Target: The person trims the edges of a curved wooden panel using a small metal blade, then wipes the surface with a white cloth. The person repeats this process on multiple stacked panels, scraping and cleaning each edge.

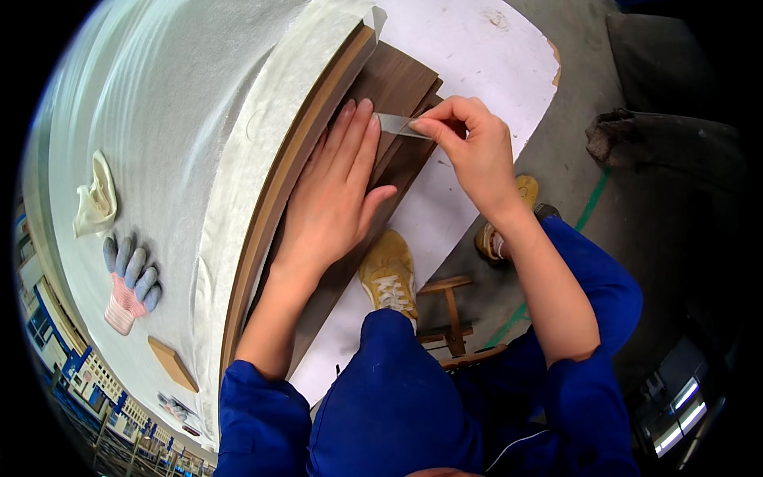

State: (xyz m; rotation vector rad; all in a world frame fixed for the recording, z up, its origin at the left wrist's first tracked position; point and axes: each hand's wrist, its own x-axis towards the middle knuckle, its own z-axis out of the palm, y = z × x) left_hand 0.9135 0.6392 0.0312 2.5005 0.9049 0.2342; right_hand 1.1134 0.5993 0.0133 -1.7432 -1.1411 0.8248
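Observation:
My left hand [332,183] lies flat on a dark brown wood-grain board [391,78], fingers stretched out. At its fingertips begins a short, pale translucent strip of tape [395,125], which runs across the board toward its right edge. The strip's other end is pinched between the thumb and forefinger of my right hand [469,143]. A long brown wooden edge piece [296,163] stands along the board's left side, beside my left forearm. Another clear strip [375,21] sticks up at the far end of that piece.
On the pale wrapped surface [179,143] at left lie a white glove [97,199], a grey-fingered glove [129,282] and a small wooden block [172,363]. A white panel [477,48] sits under the boards. My yellow shoe [389,270] and a wooden stool [453,318] are below.

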